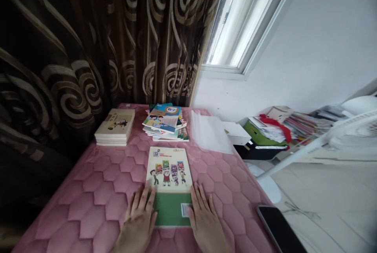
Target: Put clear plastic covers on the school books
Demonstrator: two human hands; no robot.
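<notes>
A thin book (169, 174) with cartoon children on a cream and green cover lies flat on the pink quilted surface (97, 198) in front of me. My left hand (139, 217) rests flat at the book's near left corner, fingers stretched out and partly on the cover. My right hand (204, 219) lies flat at the near right corner, fingers spread, touching the book's edge. Neither hand grips anything.
A neat stack of beige books (115, 127) sits at the far left, a loose pile of colourful books (165, 121) beside it, and clear plastic sleeves (209, 131) to the right. A dark phone (278, 229) lies at the right edge. Curtain behind; clutter and a white fan stand on the right.
</notes>
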